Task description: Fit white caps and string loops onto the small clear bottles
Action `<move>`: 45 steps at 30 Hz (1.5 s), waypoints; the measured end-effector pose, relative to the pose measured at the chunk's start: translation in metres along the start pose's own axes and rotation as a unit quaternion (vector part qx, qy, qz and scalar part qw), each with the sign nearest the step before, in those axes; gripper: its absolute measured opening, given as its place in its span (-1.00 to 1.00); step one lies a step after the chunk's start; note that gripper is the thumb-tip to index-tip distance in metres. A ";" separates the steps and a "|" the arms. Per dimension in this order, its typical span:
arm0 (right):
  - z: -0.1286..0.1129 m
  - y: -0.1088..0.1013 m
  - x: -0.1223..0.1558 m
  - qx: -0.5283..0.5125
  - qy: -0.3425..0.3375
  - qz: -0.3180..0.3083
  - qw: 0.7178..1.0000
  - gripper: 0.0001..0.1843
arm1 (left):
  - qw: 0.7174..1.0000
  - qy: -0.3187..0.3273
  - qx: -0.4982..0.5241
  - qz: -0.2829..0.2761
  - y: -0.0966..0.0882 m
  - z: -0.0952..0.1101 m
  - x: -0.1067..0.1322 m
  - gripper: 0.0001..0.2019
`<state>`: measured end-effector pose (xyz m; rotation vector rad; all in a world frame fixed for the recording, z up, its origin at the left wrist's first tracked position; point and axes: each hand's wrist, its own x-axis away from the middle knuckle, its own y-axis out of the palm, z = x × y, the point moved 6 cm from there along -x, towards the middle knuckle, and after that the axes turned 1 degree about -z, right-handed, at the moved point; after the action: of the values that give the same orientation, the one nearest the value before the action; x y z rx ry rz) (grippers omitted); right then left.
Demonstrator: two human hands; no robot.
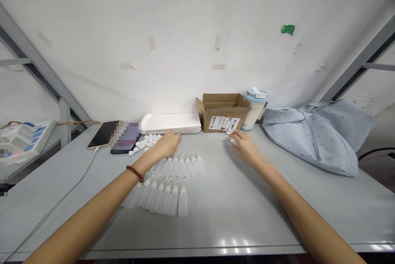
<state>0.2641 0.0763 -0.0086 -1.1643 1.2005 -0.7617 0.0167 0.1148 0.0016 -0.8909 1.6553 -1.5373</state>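
Note:
My left hand (169,144), with a dark red bead bracelet (135,173) on its wrist, is closed with its fingers curled down in front of a stack of white envelopes (173,123). Whatever it may hold is hidden. Beside it lies a small pile of white folded pieces (147,142). Under and in front of that forearm, white translucent tags with thin loops (182,201) lie in two overlapping rows. Over on the right, my right hand (244,145) pinches a small white piece (230,133) just in front of the cardboard box.
The open cardboard box (224,112) stands against the wall, with a blue-lidded cup (253,110) beside it. A blue patterned cloth bag (308,140) lies on the right. At left are a phone (104,134) on a white cable (70,188) and a dark device (126,138).

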 end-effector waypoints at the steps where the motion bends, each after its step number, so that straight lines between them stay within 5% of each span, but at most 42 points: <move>1: 0.003 0.002 0.000 0.010 0.001 -0.009 1.000 -0.62 | 1.000 0.001 0.002 -0.002 0.001 -0.001 -0.001 -0.58; 12: 0.015 0.009 -0.002 0.034 0.034 -0.039 0.998 -0.60 | 0.997 -0.056 0.014 0.057 -0.014 -0.015 0.018 -0.52; 22: 0.011 0.009 -0.002 0.036 0.025 -0.058 0.997 -0.68 | 0.978 -0.064 0.057 0.192 -0.027 -0.003 0.048 -0.52; 28: -0.023 -0.002 0.005 -0.075 -0.031 -0.005 0.997 -0.78 | 0.958 -0.057 0.121 0.252 -0.035 0.003 0.054 -0.68; 34: -0.080 -0.028 0.027 -0.284 -0.110 0.072 0.950 -0.81 | 0.926 0.009 0.206 0.316 -0.045 0.032 0.063 -0.82; 39: -0.110 -0.032 0.045 -0.271 -0.177 0.107 0.940 -0.77 | 0.918 0.080 0.257 0.291 -0.045 0.062 0.068 -0.89; 45: -0.111 -0.027 0.049 -0.260 -0.179 0.106 0.943 -0.74 | 0.913 0.101 0.282 0.276 -0.040 0.076 0.071 -0.84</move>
<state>0.1723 -0.0066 0.0074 -1.4950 1.2204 -0.0503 0.0454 0.0126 0.0352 0.0497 1.3118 -1.5870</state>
